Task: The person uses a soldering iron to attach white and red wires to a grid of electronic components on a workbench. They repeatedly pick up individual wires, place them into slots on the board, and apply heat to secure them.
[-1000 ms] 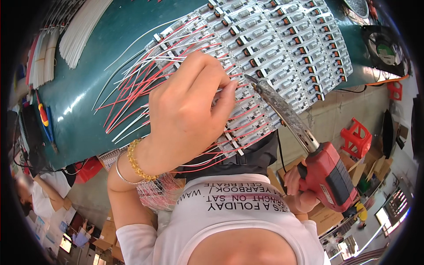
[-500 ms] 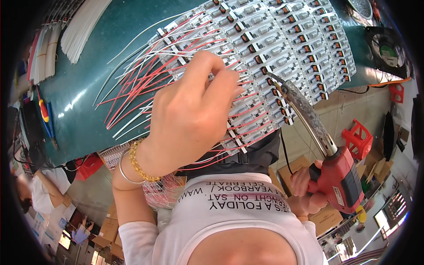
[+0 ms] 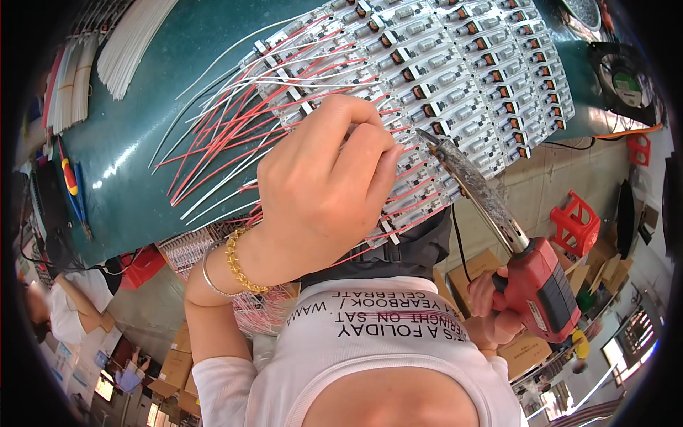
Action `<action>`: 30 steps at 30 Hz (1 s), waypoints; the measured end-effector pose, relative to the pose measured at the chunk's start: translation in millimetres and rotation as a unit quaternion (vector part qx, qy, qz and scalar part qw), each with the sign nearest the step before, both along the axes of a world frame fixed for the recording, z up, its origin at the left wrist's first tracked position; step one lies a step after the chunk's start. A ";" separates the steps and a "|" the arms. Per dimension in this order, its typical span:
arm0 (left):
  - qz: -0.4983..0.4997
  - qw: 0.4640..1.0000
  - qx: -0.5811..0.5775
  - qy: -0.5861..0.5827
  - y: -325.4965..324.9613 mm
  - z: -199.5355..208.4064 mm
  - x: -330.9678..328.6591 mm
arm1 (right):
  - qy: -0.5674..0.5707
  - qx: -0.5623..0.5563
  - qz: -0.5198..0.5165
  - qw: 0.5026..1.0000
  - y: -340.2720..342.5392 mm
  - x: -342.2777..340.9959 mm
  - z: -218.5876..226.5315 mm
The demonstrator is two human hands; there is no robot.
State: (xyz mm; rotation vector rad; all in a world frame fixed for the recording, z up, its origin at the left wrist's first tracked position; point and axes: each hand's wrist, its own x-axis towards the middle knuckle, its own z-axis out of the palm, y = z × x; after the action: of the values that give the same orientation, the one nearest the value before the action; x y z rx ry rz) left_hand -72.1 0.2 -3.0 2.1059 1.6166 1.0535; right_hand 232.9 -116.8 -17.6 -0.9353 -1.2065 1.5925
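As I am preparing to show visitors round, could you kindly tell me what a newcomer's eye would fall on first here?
The red-and-black pistol-shaped soldering tool in the right hand stands out first, pointing towards a broad grey panel of small circuit boards. Thin red and white wires fan leftward from that panel across the glossy green tabletop.

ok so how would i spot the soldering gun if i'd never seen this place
From the green table, find the array of pale circuit boards on it. Over its near right edge reaches the red-and-black soldering gun, held in the right grip. Unlike the red stool to its right, it has a long, mottled metal barrel with a dark tip.
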 end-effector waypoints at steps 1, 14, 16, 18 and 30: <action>-0.004 1.000 0.003 -0.001 1.4 -0.8 0.4 | 0.001 0.001 -0.009 1.000 1.4 -4.8 1.6; 0.009 1.000 -0.009 -0.001 2.4 0.3 4.4 | -0.053 0.022 -0.045 0.997 15.0 -27.1 16.5; 0.016 1.000 -0.012 0.000 1.4 0.7 5.0 | -0.051 0.003 -0.046 0.998 17.8 -26.5 16.3; 0.019 1.000 -0.011 0.001 1.4 -0.2 6.4 | -0.054 -0.025 -0.062 0.996 23.8 -35.8 23.7; 0.159 0.935 0.073 0.308 46.7 33.3 -98.7 | -0.013 -0.009 -0.178 0.984 38.7 -44.7 19.2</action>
State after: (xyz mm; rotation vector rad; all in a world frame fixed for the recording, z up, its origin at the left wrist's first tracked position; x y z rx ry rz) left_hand -170.9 46.8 30.3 2.4942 2.2904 0.6281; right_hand 188.2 -78.2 1.6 -1.1171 -0.9772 1.3106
